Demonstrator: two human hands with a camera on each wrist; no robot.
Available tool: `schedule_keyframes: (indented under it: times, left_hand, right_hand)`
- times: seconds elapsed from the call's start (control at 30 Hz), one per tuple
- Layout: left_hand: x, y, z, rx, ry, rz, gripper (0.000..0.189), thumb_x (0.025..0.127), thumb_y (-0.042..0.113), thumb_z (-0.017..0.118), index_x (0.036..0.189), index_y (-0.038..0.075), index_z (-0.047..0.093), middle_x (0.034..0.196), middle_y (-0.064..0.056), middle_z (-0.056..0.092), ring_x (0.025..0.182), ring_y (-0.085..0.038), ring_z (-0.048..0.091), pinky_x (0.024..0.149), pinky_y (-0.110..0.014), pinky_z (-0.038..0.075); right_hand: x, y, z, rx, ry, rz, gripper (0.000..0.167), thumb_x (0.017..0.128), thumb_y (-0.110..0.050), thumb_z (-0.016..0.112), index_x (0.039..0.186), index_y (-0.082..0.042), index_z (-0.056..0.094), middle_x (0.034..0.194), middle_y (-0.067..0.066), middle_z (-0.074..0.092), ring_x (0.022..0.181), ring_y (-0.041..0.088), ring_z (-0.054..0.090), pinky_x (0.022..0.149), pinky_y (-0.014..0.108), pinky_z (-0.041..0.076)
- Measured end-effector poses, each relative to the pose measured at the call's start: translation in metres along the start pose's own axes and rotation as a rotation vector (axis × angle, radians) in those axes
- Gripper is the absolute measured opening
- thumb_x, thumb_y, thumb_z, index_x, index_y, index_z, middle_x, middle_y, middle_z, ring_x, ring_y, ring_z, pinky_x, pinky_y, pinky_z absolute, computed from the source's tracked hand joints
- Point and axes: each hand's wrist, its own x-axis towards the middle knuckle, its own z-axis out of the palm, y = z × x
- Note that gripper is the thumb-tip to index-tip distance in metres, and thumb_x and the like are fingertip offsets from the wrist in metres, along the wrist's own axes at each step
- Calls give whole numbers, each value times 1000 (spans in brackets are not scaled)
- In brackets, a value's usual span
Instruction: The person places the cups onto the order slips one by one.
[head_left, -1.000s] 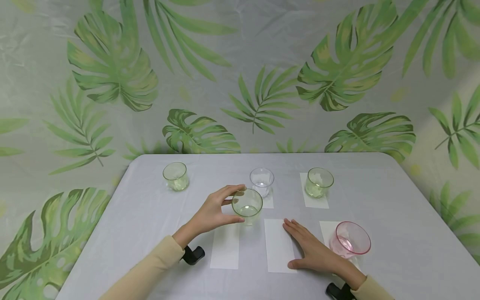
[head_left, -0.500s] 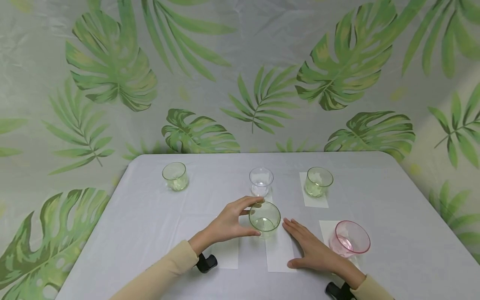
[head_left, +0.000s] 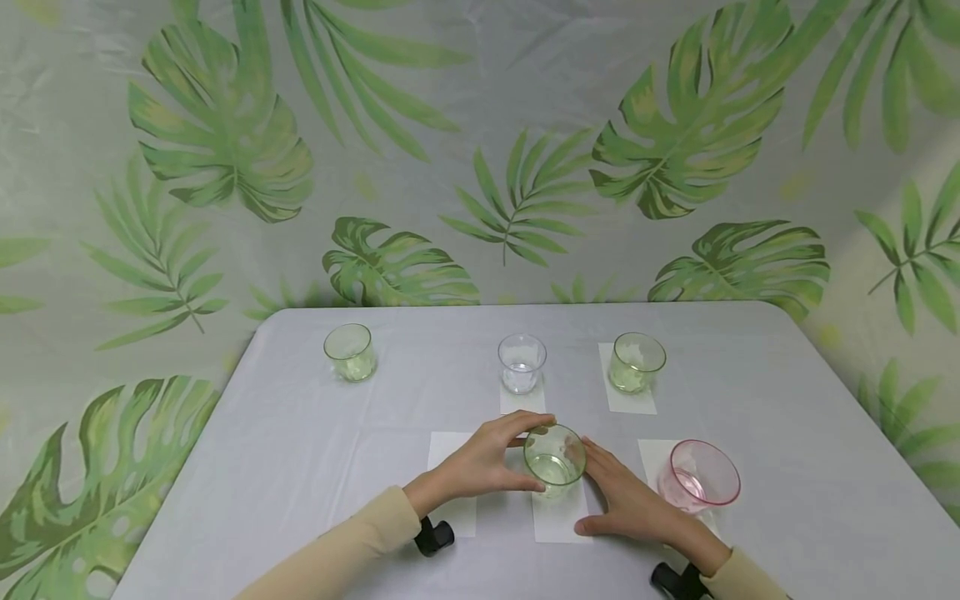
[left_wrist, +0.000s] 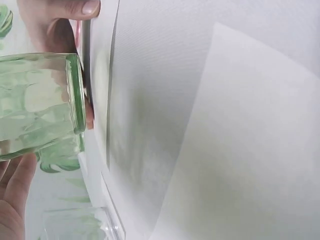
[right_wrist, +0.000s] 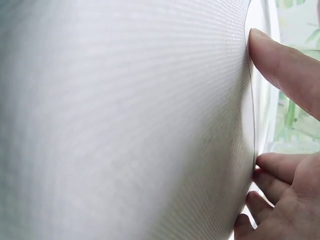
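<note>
My left hand (head_left: 491,458) grips a green-tinted glass tumbler (head_left: 553,479) by its side, thumb and fingers around it. The tumbler is over a white paper strip (head_left: 562,521) at the front middle of the table. In the left wrist view, the tumbler (left_wrist: 37,105) seems to hang a little above the surface. My right hand (head_left: 630,500) rests along the right edge of that strip, its fingers extended and its fingertips close to the tumbler. Seen from the right wrist, the thumb and fingertips of this hand (right_wrist: 295,195) touch down at the paper's edge.
A pink-rimmed glass (head_left: 697,483) stands on paper just right of my right hand. Behind are a clear glass (head_left: 521,379) and a green glass (head_left: 636,375), each on paper. Another green glass (head_left: 350,358) stands at the far left. A paper strip (head_left: 452,446) lies partly under my left arm.
My left hand has carried the green tumbler right and nearer, from beside the clear glass to over the front middle strip. The right hand has stayed in place.
</note>
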Motion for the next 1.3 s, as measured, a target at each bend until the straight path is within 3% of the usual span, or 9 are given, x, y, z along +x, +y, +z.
schedule_keyframes:
  times: [0.33, 0.63, 1.07, 1.3]
  left_hand:
    - [3, -2, 11, 14, -14, 10, 79, 73, 11, 84, 139, 0, 43, 136, -12, 49, 120, -21, 52, 93, -19, 48]
    - [3, -7, 16, 10, -21, -19, 81, 71, 9, 85, 139, -2, 43, 137, -12, 48, 123, -22, 49, 93, -19, 47]
    - [3, -8, 18, 82, -43, 12, 82, 74, 13, 84, 141, -1, 40, 138, -12, 46, 122, -21, 49, 95, -21, 47]
    - [-1, -7, 12, 76, -50, -8, 84, 75, 15, 83, 144, 2, 36, 140, -14, 43, 126, -21, 45, 100, -22, 43]
  right_hand:
    - [0, -2, 0, 29, -9, 25, 105, 73, -47, 79, 143, 12, 28, 147, 34, 25, 135, 48, 24, 104, 64, 28]
    - [0, -1, 1, 32, 9, -26, 102, 73, -46, 79, 145, 8, 30, 146, 31, 30, 135, 48, 23, 103, 66, 28]
    - [-1, -1, -2, 68, -1, 3, 102, 73, -43, 80, 145, 9, 28, 145, 35, 26, 134, 50, 22, 104, 67, 26]
    - [0, 2, 0, 101, -2, 35, 102, 73, -41, 80, 145, 8, 28, 146, 35, 26, 135, 50, 22, 105, 66, 25]
